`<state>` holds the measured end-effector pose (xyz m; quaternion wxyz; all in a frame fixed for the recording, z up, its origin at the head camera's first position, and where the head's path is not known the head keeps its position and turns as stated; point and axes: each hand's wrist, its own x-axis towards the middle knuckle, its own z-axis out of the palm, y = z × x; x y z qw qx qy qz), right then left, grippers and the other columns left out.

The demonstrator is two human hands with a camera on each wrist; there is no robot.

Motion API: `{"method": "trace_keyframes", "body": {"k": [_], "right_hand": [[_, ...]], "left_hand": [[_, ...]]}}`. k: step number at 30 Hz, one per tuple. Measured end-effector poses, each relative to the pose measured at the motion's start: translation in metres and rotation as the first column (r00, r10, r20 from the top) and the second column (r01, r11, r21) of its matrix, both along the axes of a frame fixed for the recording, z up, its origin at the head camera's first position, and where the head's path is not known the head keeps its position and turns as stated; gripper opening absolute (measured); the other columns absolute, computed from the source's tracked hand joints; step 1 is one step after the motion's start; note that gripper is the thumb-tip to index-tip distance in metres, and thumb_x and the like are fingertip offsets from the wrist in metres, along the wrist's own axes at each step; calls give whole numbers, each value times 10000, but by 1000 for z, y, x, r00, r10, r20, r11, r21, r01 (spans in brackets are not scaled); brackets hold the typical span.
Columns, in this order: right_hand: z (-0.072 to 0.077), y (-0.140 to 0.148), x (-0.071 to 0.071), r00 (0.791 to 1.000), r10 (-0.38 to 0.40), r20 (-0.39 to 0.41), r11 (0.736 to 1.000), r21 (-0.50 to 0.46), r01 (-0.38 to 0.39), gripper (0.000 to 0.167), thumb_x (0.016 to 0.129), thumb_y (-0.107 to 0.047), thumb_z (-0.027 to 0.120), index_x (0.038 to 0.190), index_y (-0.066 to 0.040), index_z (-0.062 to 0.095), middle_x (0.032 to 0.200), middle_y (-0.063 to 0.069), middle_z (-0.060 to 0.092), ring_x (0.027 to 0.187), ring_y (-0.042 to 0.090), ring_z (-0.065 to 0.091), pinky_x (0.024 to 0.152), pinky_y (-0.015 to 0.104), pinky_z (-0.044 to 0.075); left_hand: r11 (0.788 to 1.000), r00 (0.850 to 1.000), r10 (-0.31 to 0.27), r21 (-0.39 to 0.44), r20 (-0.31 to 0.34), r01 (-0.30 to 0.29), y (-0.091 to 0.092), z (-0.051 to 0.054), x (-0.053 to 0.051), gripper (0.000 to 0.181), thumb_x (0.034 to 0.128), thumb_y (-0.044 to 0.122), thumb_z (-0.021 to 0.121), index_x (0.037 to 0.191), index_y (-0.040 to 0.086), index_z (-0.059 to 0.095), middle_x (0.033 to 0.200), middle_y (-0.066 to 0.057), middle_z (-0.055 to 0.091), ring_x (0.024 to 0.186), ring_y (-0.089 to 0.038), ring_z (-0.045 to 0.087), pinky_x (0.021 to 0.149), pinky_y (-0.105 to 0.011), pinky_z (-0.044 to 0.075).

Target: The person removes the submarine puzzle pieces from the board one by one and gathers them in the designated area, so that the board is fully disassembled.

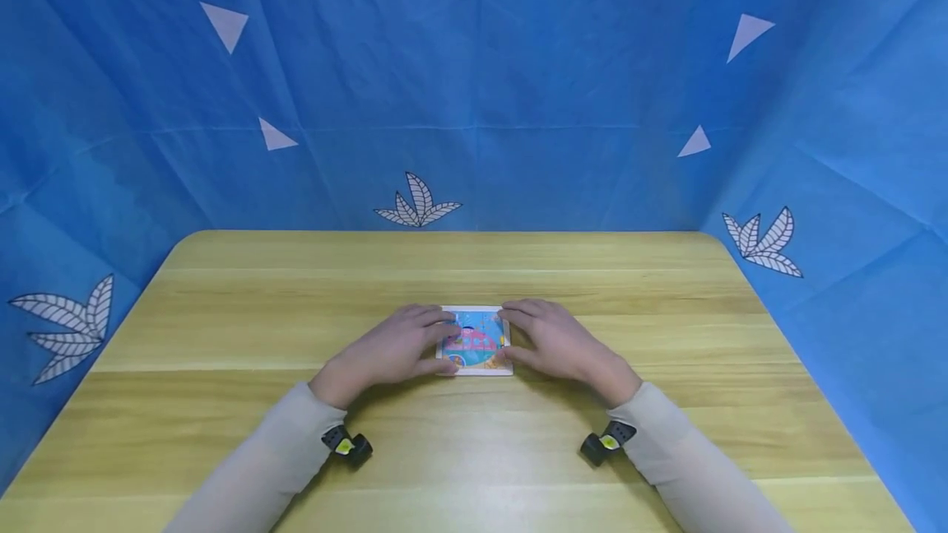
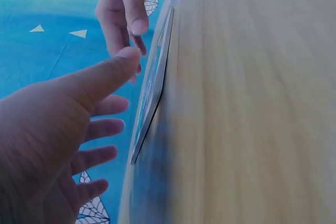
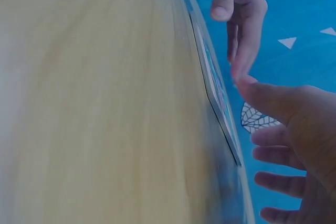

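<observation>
A small flat picture puzzle (image 1: 477,341) with a white border lies on the wooden table (image 1: 474,442). Its picture is mostly blue and pink, with visible lines between pieces. In the head view my left hand (image 1: 392,345) reaches over its left edge and my right hand (image 1: 551,341) over its right edge. Both wrist views show the left hand (image 2: 58,129) and right hand (image 3: 299,140) with fingers spread and loosely bent, raised off the board's thin edge (image 2: 156,90). Neither hand grips it. Fingertips cover parts of the side borders.
A blue cloth (image 1: 474,89) with white triangles and leaf prints hangs behind and beside the table. Black wrist straps with small devices (image 1: 360,451) sit at both sleeve cuffs. The table's far edge (image 1: 474,232) lies beyond the puzzle.
</observation>
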<state>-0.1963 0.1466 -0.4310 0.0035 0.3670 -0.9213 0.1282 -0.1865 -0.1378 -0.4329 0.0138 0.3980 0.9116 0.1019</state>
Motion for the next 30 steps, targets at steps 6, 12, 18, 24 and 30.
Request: {"method": "trace_keyframes", "body": {"k": [6, 12, 18, 24, 30], "right_hand": [[-4, -10, -10, 997, -61, 42, 992, -107, 65, 533, 928, -394, 669, 1336, -60, 591, 1327, 115, 586, 1241, 299, 528, 1057, 456, 415], [-6, -17, -19, 989, -110, 97, 981, -150, 124, 415, 949, -320, 659, 1288, -84, 632, 1283, 102, 610, 1203, 286, 556, 1011, 461, 456], [-8, -21, -23, 987, -107, 123, 977, -173, 127, 329, 960, -283, 648, 1236, -104, 666, 1265, 89, 617, 1188, 284, 563, 987, 474, 470], [-10, -21, -21, 987, -117, 113, 977, -165, 135, 321, 962, -279, 644, 1221, -92, 674, 1257, 91, 622, 1185, 286, 566, 999, 472, 462], [-12, -23, -21, 990, -114, 84, 979, -160, 126, 294, 961, -263, 645, 1192, -87, 691, 1230, 90, 636, 1167, 277, 578, 987, 454, 474]], "left_hand": [[999, 999, 11, 46, 47, -14, 13, 0, -5, 660, 902, 555, 620, 1402, 130, 549, 1447, -65, 490, 1351, -257, 417, 1148, -422, 289], [994, 994, 66, 86, 83, -73, 25, -5, -6, 712, 879, 568, 645, 1424, 127, 522, 1426, -76, 503, 1332, -261, 433, 1125, -420, 331], [983, 983, 114, 127, 147, -133, 30, -10, -4, 805, 827, 605, 685, 1441, 120, 496, 1443, -80, 472, 1344, -274, 402, 1122, -437, 327], [986, 984, 101, 117, 148, -119, 32, -21, -3, 842, 820, 634, 671, 1456, 118, 476, 1465, -47, 443, 1356, -239, 381, 1125, -412, 326], [988, 990, 96, 112, 101, -107, 31, -26, -5, 834, 826, 655, 646, 1447, 120, 491, 1459, -28, 451, 1358, -214, 379, 1125, -393, 327]]}}
